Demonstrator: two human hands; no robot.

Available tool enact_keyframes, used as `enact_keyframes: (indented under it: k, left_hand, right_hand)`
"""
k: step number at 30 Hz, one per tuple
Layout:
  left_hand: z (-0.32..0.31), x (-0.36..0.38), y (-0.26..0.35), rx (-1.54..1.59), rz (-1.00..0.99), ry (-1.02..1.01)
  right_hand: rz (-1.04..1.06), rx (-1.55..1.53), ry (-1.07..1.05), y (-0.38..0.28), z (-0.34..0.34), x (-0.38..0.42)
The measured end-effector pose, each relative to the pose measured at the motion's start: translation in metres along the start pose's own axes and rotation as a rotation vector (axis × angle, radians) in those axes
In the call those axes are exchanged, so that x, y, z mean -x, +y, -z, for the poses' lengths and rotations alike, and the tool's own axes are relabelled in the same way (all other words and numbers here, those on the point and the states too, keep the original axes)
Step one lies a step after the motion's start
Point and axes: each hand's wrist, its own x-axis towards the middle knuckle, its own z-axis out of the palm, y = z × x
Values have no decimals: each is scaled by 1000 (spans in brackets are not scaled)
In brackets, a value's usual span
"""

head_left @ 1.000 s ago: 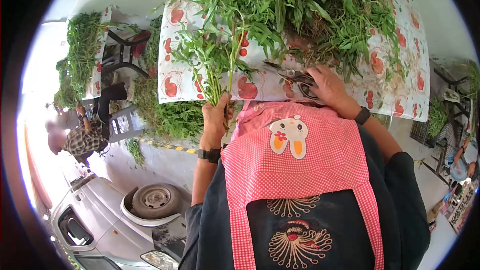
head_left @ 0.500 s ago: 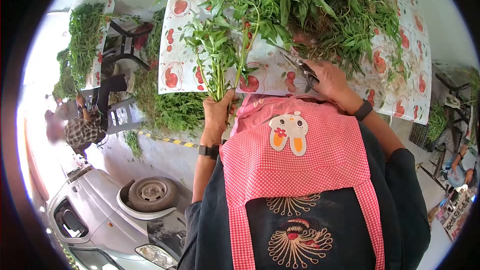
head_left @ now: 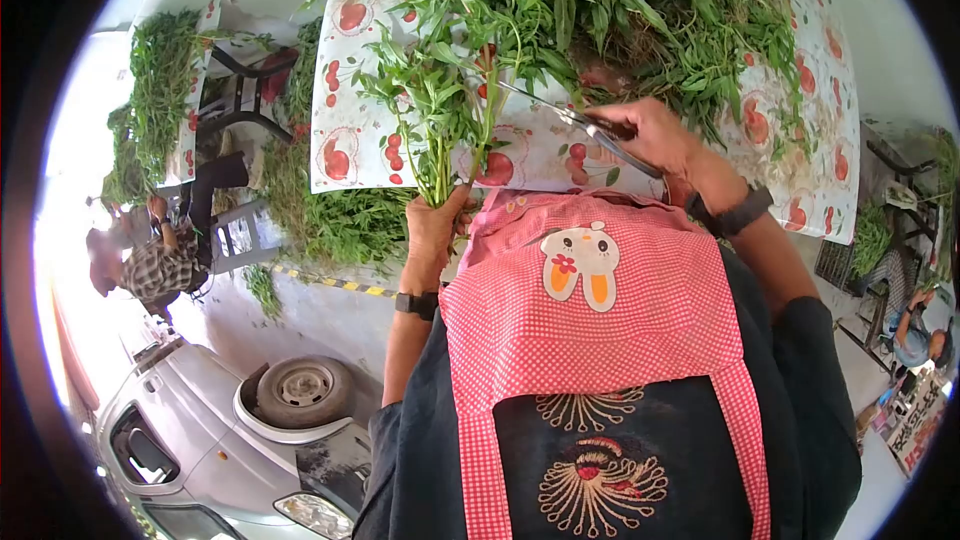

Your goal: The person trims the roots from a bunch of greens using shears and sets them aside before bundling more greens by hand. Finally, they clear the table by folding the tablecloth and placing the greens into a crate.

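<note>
Scissors (head_left: pixel 572 116): shifted toward leafy bunch (head_left: pixel 425 95), gripped in right hand (head_left: pixel 665 145). Bunch: at counter's (head_left: pixel 340 125) near edge, stems (head_left: pixel 437 170) clasped in left hand (head_left: pixel 430 232). Step: apparently aligning; next move calls for steady stems.

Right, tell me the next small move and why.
I'd probably ease the scissors leftward to the leafy bunch: the left hand grips its stems, and the right hand holds the scissors with their blades pointing that way.
</note>
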Motion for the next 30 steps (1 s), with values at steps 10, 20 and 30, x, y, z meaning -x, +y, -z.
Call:
enact_keyframes:
  k: [10, 20, 30]
  left_hand:
    - [1, 2, -16, 82, -27, 7]
    - [4, 3, -18, 62, -108, -36]
    - [24, 3, -15, 66, -22, 33]
  right_hand:
    - [-361, 67, -193, -29, 22, -61]
    - [-391, -139, -265, -24, 18, -77]
    - [-360, -277, -270, -12, 20, -51]
